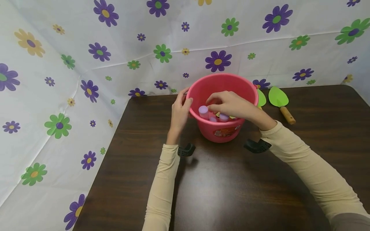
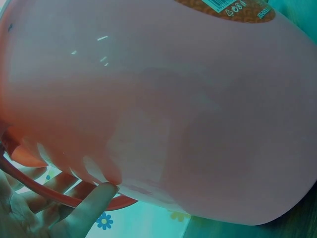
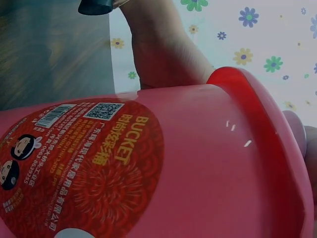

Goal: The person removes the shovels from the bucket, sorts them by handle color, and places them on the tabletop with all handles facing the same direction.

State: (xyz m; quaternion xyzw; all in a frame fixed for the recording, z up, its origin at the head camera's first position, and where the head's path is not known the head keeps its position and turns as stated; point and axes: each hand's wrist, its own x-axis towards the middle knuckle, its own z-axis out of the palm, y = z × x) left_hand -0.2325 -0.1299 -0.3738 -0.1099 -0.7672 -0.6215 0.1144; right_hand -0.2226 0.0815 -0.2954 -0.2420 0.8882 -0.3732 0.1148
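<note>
Pink bucket (image 1: 206,130) on dark table (image 1: 136,147), purple cylinders (image 1: 203,113) inside

dark wood-grain table (image 1: 133,160) | pink bucket (image 1: 207,130), upright | green wooden-handled trowel (image 1: 278,98) | second green blade (image 1: 261,98) just beside bucket, partly hidden

White sheeting (image 1: 179,35) printed with purple, green and yellow flowers (image 1: 218,61) hangs behind and left of a dark brown table (image 1: 138,160), its glossy top reflecting pale light.

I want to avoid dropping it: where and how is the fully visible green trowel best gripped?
Probably by its wooden handle, from the near right: it is slim and points that way, while the broad green blade lies farther back.
</note>
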